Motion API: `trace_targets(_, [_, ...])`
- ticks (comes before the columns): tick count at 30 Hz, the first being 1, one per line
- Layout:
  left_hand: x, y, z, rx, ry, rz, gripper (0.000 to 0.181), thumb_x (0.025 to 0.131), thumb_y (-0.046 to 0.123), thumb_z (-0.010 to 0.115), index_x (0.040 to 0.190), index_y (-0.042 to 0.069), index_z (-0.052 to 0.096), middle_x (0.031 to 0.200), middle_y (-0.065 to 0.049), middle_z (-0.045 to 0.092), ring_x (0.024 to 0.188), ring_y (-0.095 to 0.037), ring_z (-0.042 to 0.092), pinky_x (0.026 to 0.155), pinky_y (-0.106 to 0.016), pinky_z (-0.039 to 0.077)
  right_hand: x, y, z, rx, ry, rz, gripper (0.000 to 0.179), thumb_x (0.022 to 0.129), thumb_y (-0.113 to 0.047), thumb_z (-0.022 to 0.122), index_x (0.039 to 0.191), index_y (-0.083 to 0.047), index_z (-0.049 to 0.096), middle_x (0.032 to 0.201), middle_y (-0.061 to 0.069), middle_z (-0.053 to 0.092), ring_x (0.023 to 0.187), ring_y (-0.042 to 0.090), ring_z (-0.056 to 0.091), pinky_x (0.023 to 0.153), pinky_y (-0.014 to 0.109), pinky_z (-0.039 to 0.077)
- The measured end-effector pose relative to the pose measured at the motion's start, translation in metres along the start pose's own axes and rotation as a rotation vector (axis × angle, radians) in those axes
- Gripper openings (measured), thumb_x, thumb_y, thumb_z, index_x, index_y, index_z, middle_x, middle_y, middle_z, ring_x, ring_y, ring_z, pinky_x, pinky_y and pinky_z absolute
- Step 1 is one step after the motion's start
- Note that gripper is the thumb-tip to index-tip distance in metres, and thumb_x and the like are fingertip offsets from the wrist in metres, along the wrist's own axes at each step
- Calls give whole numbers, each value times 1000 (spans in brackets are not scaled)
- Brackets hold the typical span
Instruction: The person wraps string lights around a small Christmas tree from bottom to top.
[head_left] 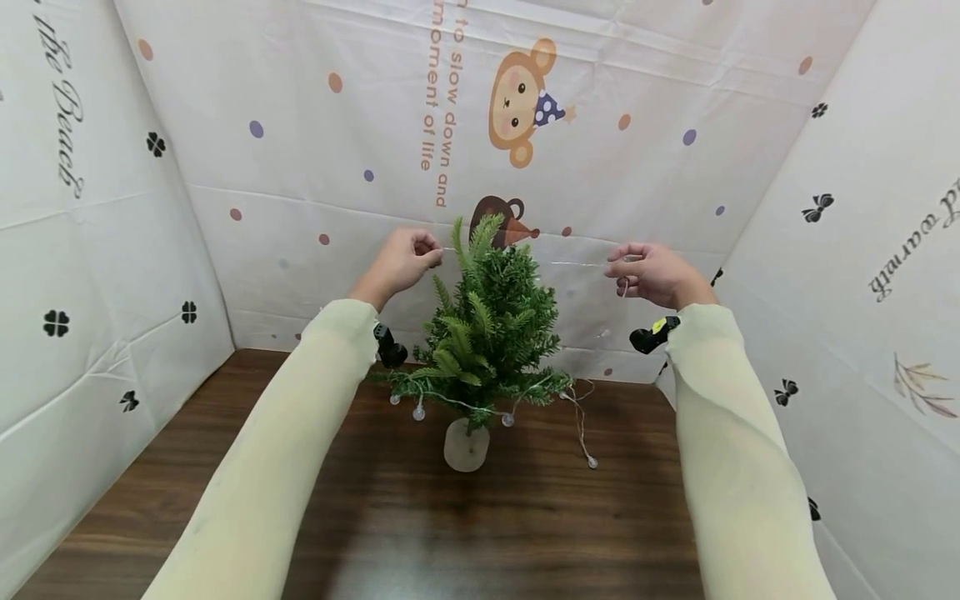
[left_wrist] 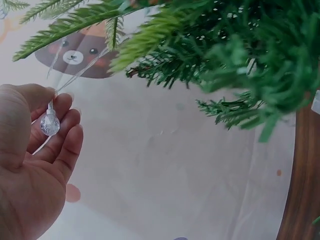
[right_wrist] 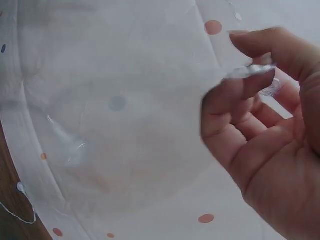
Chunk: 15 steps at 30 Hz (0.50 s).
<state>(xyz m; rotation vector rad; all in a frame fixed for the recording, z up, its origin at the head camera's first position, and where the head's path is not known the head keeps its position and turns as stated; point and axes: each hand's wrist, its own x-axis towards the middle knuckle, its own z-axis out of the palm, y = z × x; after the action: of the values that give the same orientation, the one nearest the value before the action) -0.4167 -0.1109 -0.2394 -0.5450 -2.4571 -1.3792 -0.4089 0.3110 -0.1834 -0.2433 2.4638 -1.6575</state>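
A small green artificial Christmas tree (head_left: 517, 312) stands on a pale round base (head_left: 455, 450). My left hand (head_left: 402, 262), left of the treetop, pinches the thin clear wire of a string of fairy lights (head_left: 576, 264). In the left wrist view a clear round bulb (left_wrist: 50, 123) hangs below that thumb. To the right of the treetop, my right hand (head_left: 651, 271) holds the same string with curled fingers. The right wrist view shows wire and a blurred bulb (right_wrist: 271, 89) among those fingers. Between the hands, the wire runs level, partly hidden behind the tree.
More of the string, with several bulbs (head_left: 507, 420), drapes over the lower branches. One loose end with a bulb (head_left: 592, 462) lies on the brown wooden table (head_left: 510, 533). White printed cloth (head_left: 300, 142) surrounds the table at the back and sides.
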Motion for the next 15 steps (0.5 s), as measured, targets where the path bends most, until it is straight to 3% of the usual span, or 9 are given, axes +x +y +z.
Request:
trace_targets(4, [-1, -3, 2, -7, -6, -6, 22, 104, 16, 60, 114, -3, 67, 109, -19, 72, 106, -38, 65, 78, -35, 51, -1, 4, 0, 15, -34, 43, 68, 101, -6, 62, 159, -11, 27, 99, 0, 64, 66, 11, 50, 67, 27, 52])
trace_targets(6, [-1, -5, 3, -11, -4, -4, 22, 104, 16, 60, 115, -3, 67, 108, -18, 72, 106, -38, 66, 78, -35, 51, -1, 6, -2, 17, -47, 47, 74, 102, -6, 59, 163, -7, 16, 101, 1, 66, 67, 10, 50, 67, 27, 51])
trace_targets(7, [-1, -6, 3, -14, -1, -3, 23, 104, 16, 59, 115, -3, 67, 107, -17, 72, 106, -38, 66, 78, -35, 51, -1, 7, -2, 21, -49, 46, 70, 103, -6, 57, 162, -5, 18, 99, 2, 67, 67, 10, 50, 67, 26, 51])
trace_targets(9, [-2, -7, 4, -26, 8, -4, 23, 104, 16, 59, 114, -3, 67, 105, -15, 72, 104, -38, 65, 78, -34, 51, -1, 10, -5, 21, -44, 49, 54, 105, -9, 55, 154, 1, 33, 89, 1, 67, 67, 10, 50, 67, 26, 50])
trace_targets(12, [-5, -10, 3, -39, 20, -10, 23, 104, 16, 59, 115, -4, 66, 103, -14, 71, 103, -37, 65, 78, -34, 51, -2, 15, -9, -1, -23, 65, 23, 106, -16, 58, 119, 1, 66, 74, -2, 56, 67, 12, 47, 67, 26, 48])
trace_targets(15, [-9, -14, 0, -40, 20, -27, 24, 105, 16, 58, 116, -4, 66, 105, -17, 71, 105, -39, 65, 78, -34, 52, -6, 19, -15, -56, -16, 93, 21, 102, -26, 66, 94, -10, 76, 70, -2, 49, 68, 15, 46, 69, 30, 49])
